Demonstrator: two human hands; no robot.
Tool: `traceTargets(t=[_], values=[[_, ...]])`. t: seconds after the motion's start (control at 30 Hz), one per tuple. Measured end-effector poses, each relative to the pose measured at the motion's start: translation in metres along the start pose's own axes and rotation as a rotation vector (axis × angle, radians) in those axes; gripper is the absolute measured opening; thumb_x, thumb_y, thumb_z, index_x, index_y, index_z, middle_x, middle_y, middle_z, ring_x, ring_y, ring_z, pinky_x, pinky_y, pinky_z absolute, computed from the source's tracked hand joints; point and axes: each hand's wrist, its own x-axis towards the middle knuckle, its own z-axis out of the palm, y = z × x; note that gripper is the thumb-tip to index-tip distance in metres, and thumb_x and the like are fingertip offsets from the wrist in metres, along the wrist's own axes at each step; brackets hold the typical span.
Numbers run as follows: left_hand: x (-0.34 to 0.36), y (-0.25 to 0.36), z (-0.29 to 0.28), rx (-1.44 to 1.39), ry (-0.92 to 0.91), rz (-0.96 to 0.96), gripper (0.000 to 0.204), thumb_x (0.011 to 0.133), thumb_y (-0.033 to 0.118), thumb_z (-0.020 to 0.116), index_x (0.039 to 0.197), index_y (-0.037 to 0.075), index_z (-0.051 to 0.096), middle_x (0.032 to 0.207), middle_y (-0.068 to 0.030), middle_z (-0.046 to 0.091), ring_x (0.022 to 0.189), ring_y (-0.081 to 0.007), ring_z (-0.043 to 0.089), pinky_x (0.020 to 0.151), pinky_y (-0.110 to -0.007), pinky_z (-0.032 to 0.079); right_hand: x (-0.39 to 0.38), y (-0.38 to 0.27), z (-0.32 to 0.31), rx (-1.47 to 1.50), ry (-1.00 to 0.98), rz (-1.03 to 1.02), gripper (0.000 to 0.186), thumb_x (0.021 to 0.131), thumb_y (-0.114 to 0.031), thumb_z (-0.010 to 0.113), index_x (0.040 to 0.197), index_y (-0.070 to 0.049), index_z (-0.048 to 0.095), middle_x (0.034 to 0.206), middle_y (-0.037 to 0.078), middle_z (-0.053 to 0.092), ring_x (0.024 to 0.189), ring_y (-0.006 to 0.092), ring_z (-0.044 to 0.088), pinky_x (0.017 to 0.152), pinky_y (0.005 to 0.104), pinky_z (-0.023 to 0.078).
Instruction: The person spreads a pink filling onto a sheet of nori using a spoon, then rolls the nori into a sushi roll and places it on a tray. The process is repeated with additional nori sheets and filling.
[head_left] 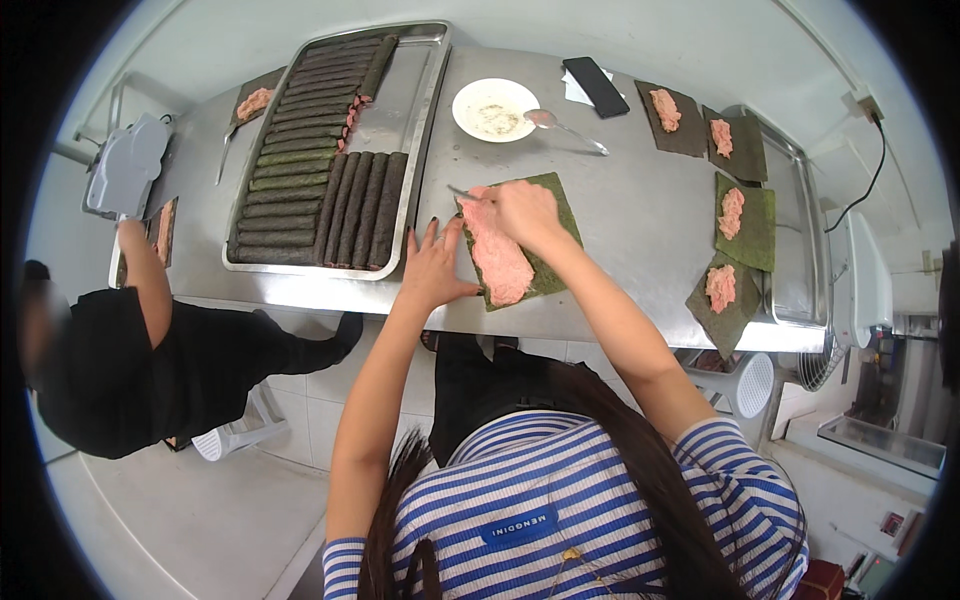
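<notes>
In front of me a green seaweed sheet (556,270) lies on the steel table, with a long band of pink minced filling (500,262) spread along its left part. My right hand (530,213) is closed at the far end of the band, round a thin metal utensil (462,193) whose tip sticks out to the left. Its exact kind is hidden by the fingers. My left hand (436,268) rests with fingers spread at the sheet's left edge, thumb and fingertips near the filling.
A steel tray (425,130) of dark seaweed rolls stands left. Beyond the sheet are a white bowl (490,110), a spoon (570,128) and a black phone (596,86). Several filled sheets (742,245) lie right, beside another steel tray (800,210). A co-worker (130,350) works at far left.
</notes>
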Motion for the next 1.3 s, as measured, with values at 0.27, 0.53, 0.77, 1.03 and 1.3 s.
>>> traceTargets(t=[0.27,0.53,0.77,1.03,1.3], values=[[0.002,0.000,0.000,0.047,-0.022,-0.014,0.114,0.054,0.045,0.082,0.143,0.011,0.020,0.143,-0.0130,0.040,0.136,-0.0373,0.031,0.110,-0.059,0.017,-0.010,0.048,-0.004,-0.142,0.019,-0.134,0.034,0.075,-0.005,0.055,0.101,-0.017,0.072,0.086,0.010,0.063,0.081,0.0299,0.063,0.070,0.0418,0.050],[0.007,-0.001,-0.001,0.053,-0.032,-0.015,0.114,0.054,0.046,0.081,0.144,0.012,0.019,0.144,-0.0126,0.037,0.136,-0.0380,0.029,0.110,-0.060,0.017,0.002,0.071,-0.002,-0.276,0.151,-0.229,0.019,0.075,-0.009,0.055,0.084,-0.011,0.071,0.084,0.010,0.063,0.082,0.0279,0.063,0.071,0.0405,0.050],[0.010,0.001,-0.002,0.089,-0.070,-0.012,0.114,0.055,0.046,0.081,0.144,0.011,0.018,0.148,-0.0112,0.032,0.138,-0.0381,0.026,0.110,-0.060,0.016,0.027,0.060,0.004,-0.184,0.045,-0.157,0.016,0.076,-0.014,0.058,0.082,-0.011,0.072,0.086,0.012,0.066,0.084,0.0312,0.065,0.071,0.0419,0.051],[0.010,-0.003,0.002,0.080,-0.063,-0.020,0.114,0.055,0.047,0.079,0.144,0.010,0.018,0.147,-0.0106,0.031,0.137,-0.0381,0.027,0.110,-0.061,0.016,0.019,0.061,-0.011,-0.180,-0.112,-0.264,0.025,0.073,-0.009,0.058,0.091,-0.017,0.075,0.086,0.012,0.068,0.086,0.0312,0.065,0.072,0.0416,0.052],[0.010,0.001,-0.002,0.087,-0.075,-0.018,0.114,0.055,0.047,0.080,0.144,0.011,0.018,0.146,-0.0113,0.033,0.137,-0.0381,0.027,0.110,-0.061,0.017,0.018,0.086,0.002,-0.192,0.059,-0.232,0.035,0.076,-0.004,0.054,0.101,-0.019,0.073,0.086,0.010,0.064,0.085,0.0297,0.064,0.072,0.0429,0.051]])
